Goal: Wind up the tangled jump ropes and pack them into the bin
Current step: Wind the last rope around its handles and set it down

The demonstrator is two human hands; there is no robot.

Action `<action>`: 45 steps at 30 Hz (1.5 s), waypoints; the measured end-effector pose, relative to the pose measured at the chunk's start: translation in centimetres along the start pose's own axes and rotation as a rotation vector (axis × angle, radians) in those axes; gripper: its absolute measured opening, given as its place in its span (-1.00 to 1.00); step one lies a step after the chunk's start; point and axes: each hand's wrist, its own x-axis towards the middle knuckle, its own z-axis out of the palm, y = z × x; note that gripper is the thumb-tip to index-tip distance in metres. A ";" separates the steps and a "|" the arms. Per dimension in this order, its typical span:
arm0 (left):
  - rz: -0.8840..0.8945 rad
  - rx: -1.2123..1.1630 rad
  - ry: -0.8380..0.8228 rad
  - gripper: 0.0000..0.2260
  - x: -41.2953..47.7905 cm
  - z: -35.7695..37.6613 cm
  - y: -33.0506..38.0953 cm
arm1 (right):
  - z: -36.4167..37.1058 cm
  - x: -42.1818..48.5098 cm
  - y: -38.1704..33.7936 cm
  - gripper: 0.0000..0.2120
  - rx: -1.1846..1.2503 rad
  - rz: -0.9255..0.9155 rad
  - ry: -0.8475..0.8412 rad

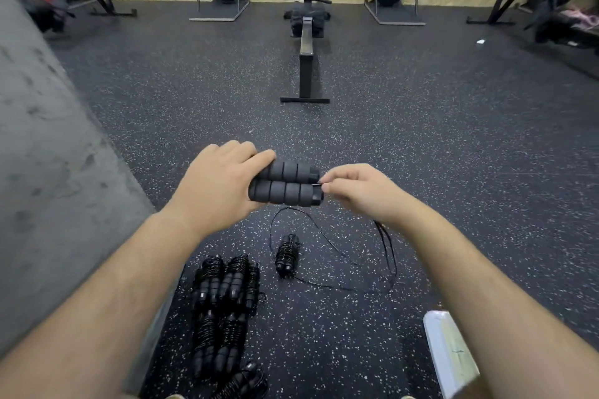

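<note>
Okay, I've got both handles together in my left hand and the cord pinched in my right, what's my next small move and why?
Probably start wrapping the cord around the paired handles. The left hand grips them side by side, the right hand pinches cord at their ends, and the rest trails loose on the floor.

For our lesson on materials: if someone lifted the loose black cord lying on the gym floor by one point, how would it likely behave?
The loose cord would probably sag and dangle, since it already lies in slack curves. It looks thin, so likely light. It may tangle, as strands cross near the right hand.
</note>
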 end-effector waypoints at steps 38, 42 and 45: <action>-0.072 -0.051 -0.127 -0.38 0.8 2.6 3.2 | 0.2 -0.6 -0.3 -0.85 -0.750 -0.213 0.208; -0.056 -0.173 -0.174 -0.35 0.4 2.6 3.3 | -1.6 -0.6 0.3 -0.87 -0.689 -0.275 0.167; -0.020 -0.242 -0.207 -0.33 0.5 2.0 3.7 | -2.2 -0.4 1.1 -0.89 -0.633 -0.340 0.170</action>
